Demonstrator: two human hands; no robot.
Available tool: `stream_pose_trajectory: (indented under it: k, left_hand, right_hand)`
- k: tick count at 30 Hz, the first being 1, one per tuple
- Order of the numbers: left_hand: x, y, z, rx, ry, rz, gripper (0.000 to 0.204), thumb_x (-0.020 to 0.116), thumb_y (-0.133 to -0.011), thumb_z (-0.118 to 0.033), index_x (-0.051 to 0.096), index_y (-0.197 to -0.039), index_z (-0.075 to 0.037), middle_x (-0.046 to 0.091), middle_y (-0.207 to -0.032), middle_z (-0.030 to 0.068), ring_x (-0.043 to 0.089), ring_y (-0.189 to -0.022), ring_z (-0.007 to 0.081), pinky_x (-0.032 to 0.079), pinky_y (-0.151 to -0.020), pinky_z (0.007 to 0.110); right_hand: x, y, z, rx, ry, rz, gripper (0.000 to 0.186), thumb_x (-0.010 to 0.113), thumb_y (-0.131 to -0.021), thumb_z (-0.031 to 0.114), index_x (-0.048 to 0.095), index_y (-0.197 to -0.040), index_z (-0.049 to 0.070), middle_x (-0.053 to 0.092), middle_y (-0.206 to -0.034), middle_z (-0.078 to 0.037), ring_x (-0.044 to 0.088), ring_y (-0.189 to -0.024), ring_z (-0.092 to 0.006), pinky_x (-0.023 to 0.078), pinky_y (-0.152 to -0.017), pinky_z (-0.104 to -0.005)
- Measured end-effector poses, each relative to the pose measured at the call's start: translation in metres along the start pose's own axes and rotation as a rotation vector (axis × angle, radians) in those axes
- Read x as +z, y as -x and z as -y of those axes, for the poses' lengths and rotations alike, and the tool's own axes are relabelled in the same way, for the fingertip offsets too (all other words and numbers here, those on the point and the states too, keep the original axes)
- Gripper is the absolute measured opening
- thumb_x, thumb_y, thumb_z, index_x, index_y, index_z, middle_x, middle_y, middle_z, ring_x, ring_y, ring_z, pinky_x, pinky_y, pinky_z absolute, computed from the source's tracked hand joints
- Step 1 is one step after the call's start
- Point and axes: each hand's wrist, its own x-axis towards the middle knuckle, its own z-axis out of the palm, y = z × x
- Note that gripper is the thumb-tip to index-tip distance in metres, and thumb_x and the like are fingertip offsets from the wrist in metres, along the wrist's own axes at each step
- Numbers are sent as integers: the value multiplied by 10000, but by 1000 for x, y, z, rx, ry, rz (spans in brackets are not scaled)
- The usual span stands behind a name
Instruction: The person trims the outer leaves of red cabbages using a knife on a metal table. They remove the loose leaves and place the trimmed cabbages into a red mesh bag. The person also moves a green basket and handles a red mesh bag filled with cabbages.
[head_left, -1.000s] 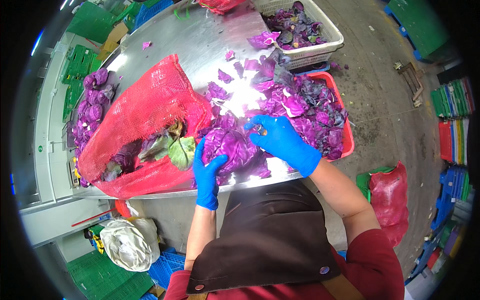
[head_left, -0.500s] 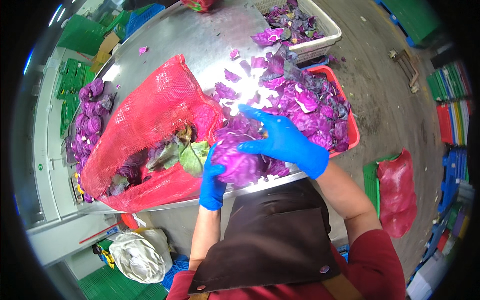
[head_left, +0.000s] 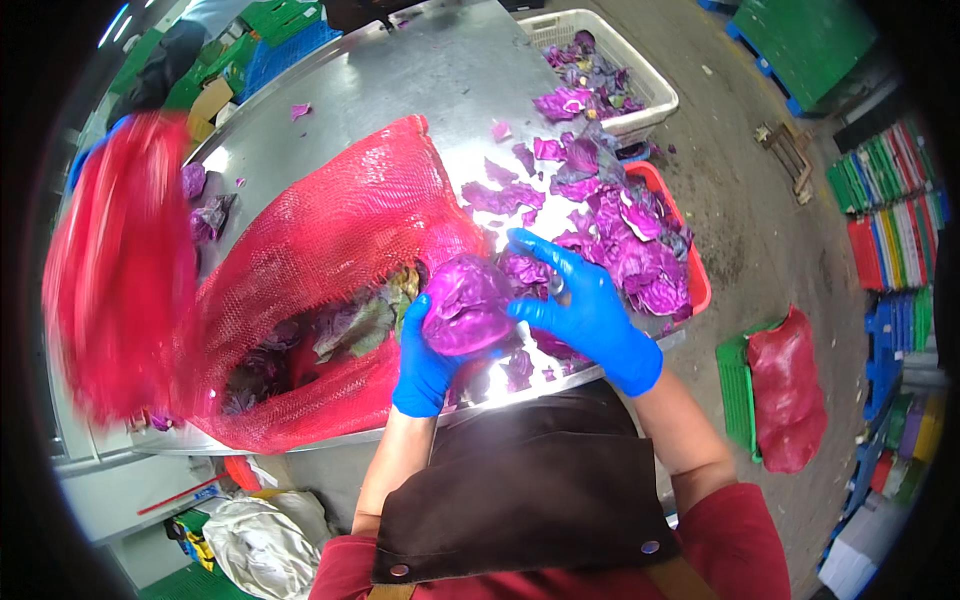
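Observation:
My left hand (head_left: pixel 424 365), in a blue glove, cups a peeled, glossy red cabbage (head_left: pixel 468 305) from its left side and below. On the cabbage's right, my gloved right hand (head_left: pixel 590 315) has its thumb and forefinger spread, the thumb tip close to the head; a small greyish spot shows between them, too unclear to name. A red mesh sack (head_left: pixel 330 220) lies to the left, its opening showing darker cabbage with green outer leaves (head_left: pixel 360 330). Loose purple leaves (head_left: pixel 505 195) are scattered over the metal table (head_left: pixel 400 80).
A red crate (head_left: pixel 700 275) heaped with leaves stands at the table's right edge, a white crate (head_left: pixel 655 95) beyond it. At far left a blurred red mesh sack (head_left: pixel 125 270) hangs beside another person's dark sleeve (head_left: pixel 165 65). A filled red sack (head_left: pixel 788 390) lies on the right floor.
The cabbage now shows a smoother, tighter surface, and my right hand has shifted slightly right and down. Another person's red sack has come in at the left, covering most of the cabbages there.

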Motion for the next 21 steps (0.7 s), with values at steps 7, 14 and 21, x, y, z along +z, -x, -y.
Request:
stream_pose_trajectory:
  k: [7,14,21]
  left_hand:
    - [25,-7,2,-28,-60,-71,739,473,-901,-607,399,-1459,-128,524,-1385,178,559,-1198,412,507,-835,678]
    - [14,-13,21,-33,19,-93,718,476,-911,-587,419,-1439,-104,543,-1360,184,550,-1203,420,494,-864,681]
    - [18,-18,38,29,42,-111,624,537,-944,-466,447,-1402,-51,556,-1345,183,581,-1191,325,473,-1017,505]
  right_hand:
    - [28,2,-26,-134,-176,-97,359,721,-865,80,651,-1214,39,668,-1208,-144,666,-1071,-210,527,-940,-325]
    - [-3,-2,-9,-18,-37,-98,243,744,-845,137,700,-1073,63,706,-973,-74,679,-875,-176,545,-813,-300]
    - [-19,-6,-33,-374,287,54,187,757,-828,179,722,-995,104,682,-876,-58,657,-728,-138,517,-588,-301]
